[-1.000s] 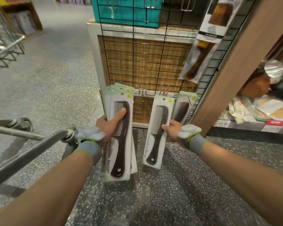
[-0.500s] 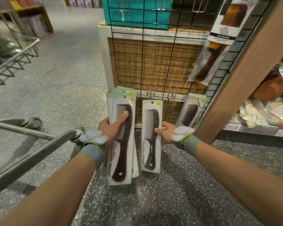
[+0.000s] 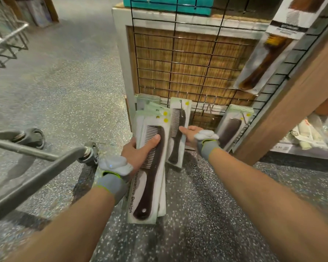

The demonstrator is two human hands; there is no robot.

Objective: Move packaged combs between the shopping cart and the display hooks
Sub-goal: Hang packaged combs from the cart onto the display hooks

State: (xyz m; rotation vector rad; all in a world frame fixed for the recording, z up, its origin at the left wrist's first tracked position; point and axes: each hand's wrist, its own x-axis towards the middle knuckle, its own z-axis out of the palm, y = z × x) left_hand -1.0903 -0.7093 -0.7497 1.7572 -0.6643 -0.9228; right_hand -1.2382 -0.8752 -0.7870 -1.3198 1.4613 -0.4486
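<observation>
My left hand [image 3: 138, 151] grips a stack of packaged dark combs [image 3: 150, 178], thumb across the top card. My right hand [image 3: 190, 135] holds a single packaged comb [image 3: 176, 133] upright against the black wire grid [image 3: 178, 59], its top at a display hook [image 3: 181, 105]. More packaged combs [image 3: 233, 127] hang on a hook to the right, and an empty hook [image 3: 209, 106] sticks out between. The shopping cart frame [image 3: 36, 163] lies at the lower left.
A wicker-fronted white cabinet [image 3: 121, 53] stands behind the grid. Brown brush packages [image 3: 263, 59] hang higher at the right beside a wooden post [image 3: 292, 103]. A shelf with packaged goods [image 3: 311, 133] is at the far right. A wire basket [image 3: 4, 40] sits at the upper left over speckled floor.
My right hand has carried the single comb package left and up to the grid, close beside the stack in my left hand. The view has moved closer to the display.
</observation>
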